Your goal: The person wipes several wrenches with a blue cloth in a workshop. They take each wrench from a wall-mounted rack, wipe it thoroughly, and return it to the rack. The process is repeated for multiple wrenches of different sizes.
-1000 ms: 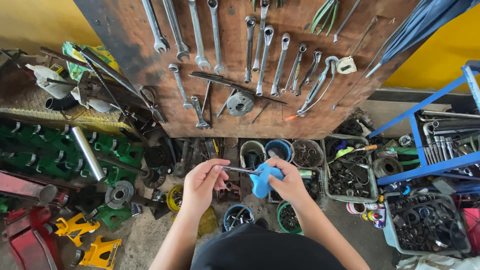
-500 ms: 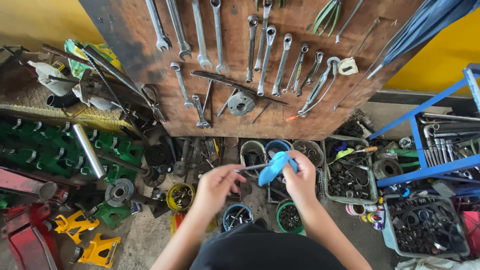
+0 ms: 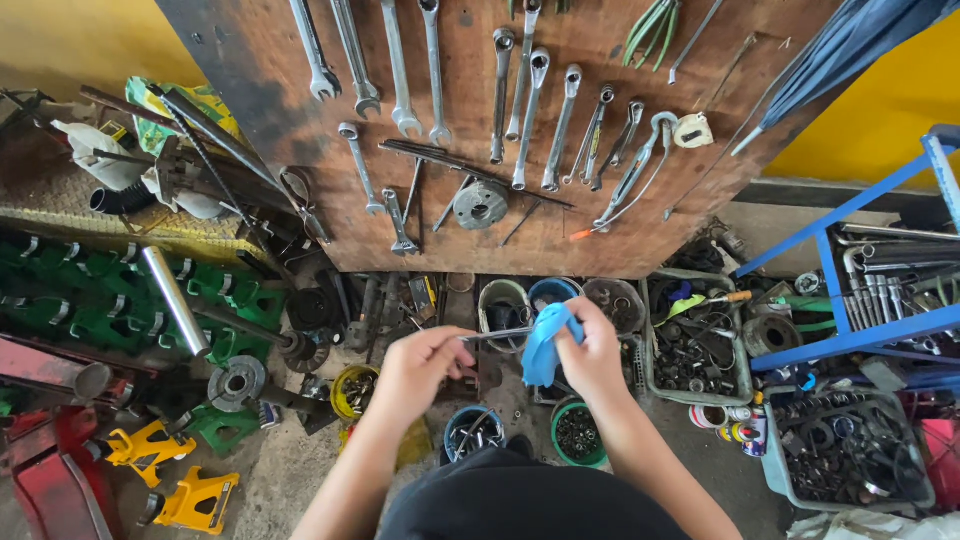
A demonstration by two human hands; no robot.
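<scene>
- Your left hand (image 3: 425,365) is pinched shut on one end of a thin grey metal rod (image 3: 497,334), which lies level between your two hands.
- Your right hand (image 3: 592,352) is closed around a bright blue cloth (image 3: 543,345) that is wrapped over the rod's other end, so both hands are clamped and joined by the tool.
- The rod and cloth sit just below the picture's middle, at 6 o'clock from the brown wooden board hung with steel spanners (image 3: 520,130), above the floor clutter.
- Judged from the grip, you are at the wiping step: the cloth covers the right end, while the left stretch shows bare metal.
- A next stroke would call for a firm left pinch so the rod does not turn, and a cloth pull along its length toward 9 o'clock.
- Round tubs of small metal parts (image 3: 578,434) lie directly beneath, at 6 o'clock of your hands; the grey tray of nuts and bolts (image 3: 695,345) sits at 3 o'clock.
</scene>
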